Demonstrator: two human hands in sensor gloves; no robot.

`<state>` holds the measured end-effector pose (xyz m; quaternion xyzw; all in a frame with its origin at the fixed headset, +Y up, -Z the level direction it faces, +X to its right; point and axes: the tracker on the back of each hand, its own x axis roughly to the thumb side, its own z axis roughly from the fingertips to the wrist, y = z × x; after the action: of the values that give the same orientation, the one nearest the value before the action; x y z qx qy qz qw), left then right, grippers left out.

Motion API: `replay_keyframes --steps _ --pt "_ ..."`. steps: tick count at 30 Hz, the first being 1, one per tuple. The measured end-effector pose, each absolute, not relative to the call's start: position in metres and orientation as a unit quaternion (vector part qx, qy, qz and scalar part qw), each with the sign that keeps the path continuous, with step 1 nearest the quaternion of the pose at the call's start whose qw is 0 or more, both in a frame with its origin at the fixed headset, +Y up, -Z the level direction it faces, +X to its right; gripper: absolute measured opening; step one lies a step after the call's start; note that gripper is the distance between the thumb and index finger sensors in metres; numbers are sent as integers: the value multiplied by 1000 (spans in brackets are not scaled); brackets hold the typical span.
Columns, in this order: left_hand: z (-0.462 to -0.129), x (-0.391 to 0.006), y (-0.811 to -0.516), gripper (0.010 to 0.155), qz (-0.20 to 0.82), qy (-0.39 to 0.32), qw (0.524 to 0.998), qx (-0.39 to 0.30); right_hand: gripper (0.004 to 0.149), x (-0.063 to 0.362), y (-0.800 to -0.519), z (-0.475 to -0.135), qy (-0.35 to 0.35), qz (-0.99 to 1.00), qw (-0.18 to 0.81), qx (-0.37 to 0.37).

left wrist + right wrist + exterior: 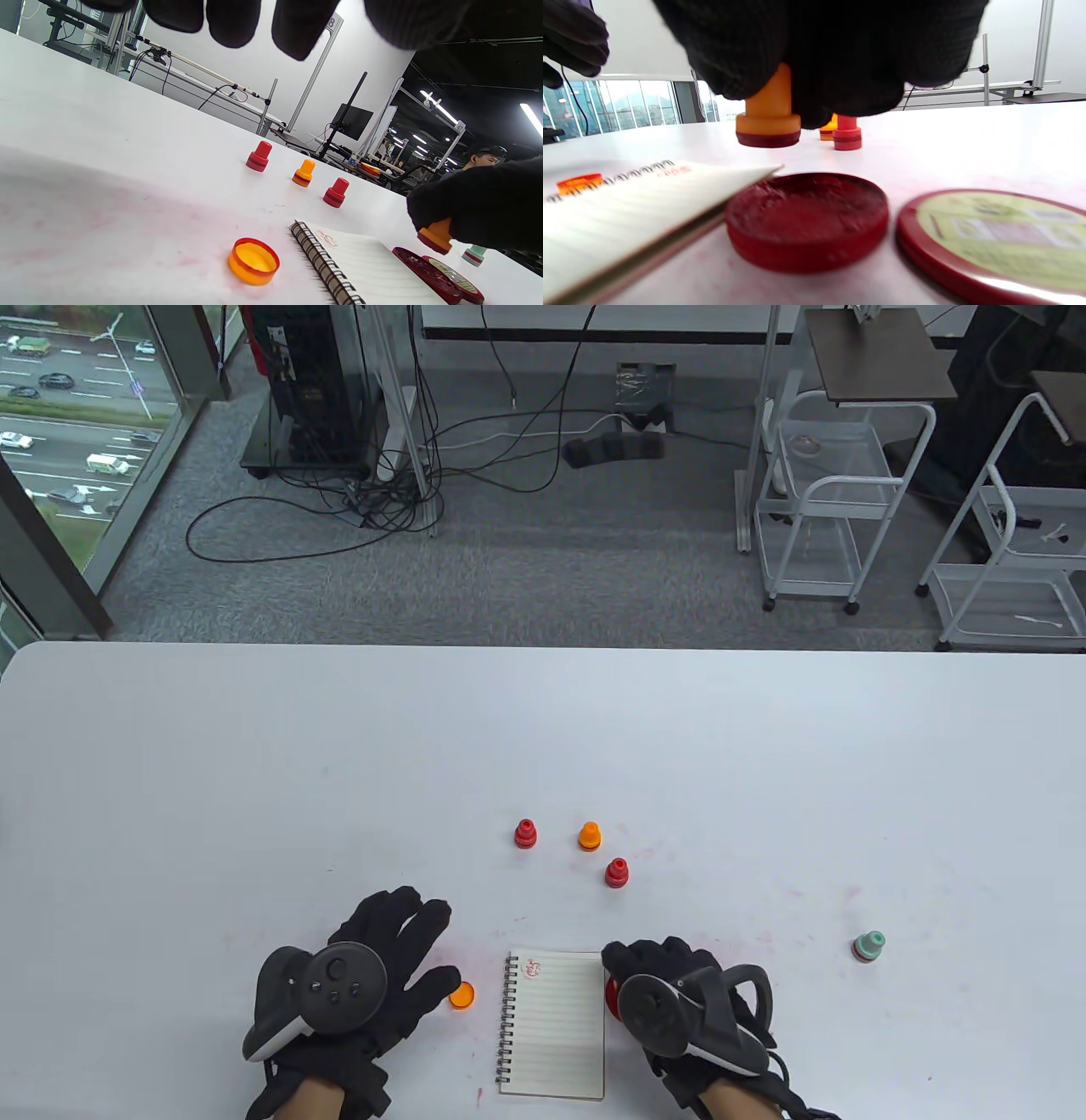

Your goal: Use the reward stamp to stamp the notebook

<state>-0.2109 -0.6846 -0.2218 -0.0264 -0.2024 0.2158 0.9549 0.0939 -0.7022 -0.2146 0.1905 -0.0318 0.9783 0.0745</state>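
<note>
White table (254, 746) surface fills the lower half of the table view, faintly smeared with pink. An orange reward stamp (768, 114) is held in the right hand (679, 993), whose grip is curled round its handle; it is poised just above the open red ink pad (806, 216), at the notebook's right edge. The notebook (556, 1027) lies open at bottom centre, one red imprint (533, 966) already shown at its upper left corner. Inking is judged to be in hand; pressing onto the page is left. The left hand (373, 976) is spread flat, holding nothing, beside an orange cap (461, 994). Three capped stamps (590, 836) stand above; the pad's lid (1001, 237) lies beside the pad.
</note>
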Motion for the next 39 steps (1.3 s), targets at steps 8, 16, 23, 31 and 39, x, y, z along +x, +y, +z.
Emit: replay_keyframes --steps 8,16,23,31,39 --pt "-222 -212 -684 79 219 -201 955 -23 46 64 -701 -230 -26 971 85 220" --pt "-222 -212 -683 79 218 -204 954 -25 46 46 -712 -241 -7 970 66 236" --pt "-223 -212 -683 79 217 -205 954 -26 46 38 -718 -245 4 968 57 242" --pt "-223 -210 -682 79 211 -207 955 -28 45 31 -724 -249 22 968 32 247" --pt "-224 -208 -683 78 207 -210 955 -31 43 23 -724 -249 -6 972 12 237"
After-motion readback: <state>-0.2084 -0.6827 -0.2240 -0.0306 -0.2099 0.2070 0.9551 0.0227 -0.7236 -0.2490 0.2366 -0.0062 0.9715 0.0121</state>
